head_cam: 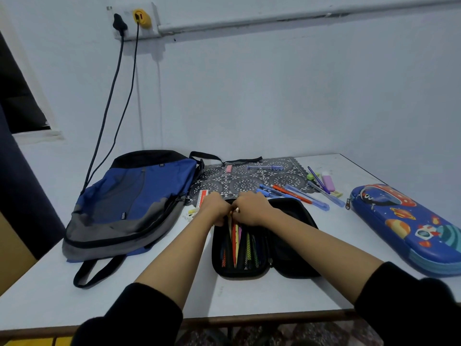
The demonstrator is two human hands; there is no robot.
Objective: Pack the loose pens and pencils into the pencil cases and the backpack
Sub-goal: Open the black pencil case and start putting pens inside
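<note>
- White table [249, 295] against a pale wall. The landmark is the black pencil case [291, 236], which lies open at the centre.
- The left half of the case holds coloured pencils [237, 243] behind a mesh pocket.
- A blue space-print pencil case [409, 228] lies closed to the right of the landmark.
- A blue-grey backpack [129, 203] lies flat to its left.
- Left grip [215, 208] and right grip [252, 211] meet over the far ends of the pencils with fingers curled. Cannot tell what either clamps.
- Loose pens [294, 194] lie just beyond the case's far right corner, partly on a lace mat [247, 182].
</note>
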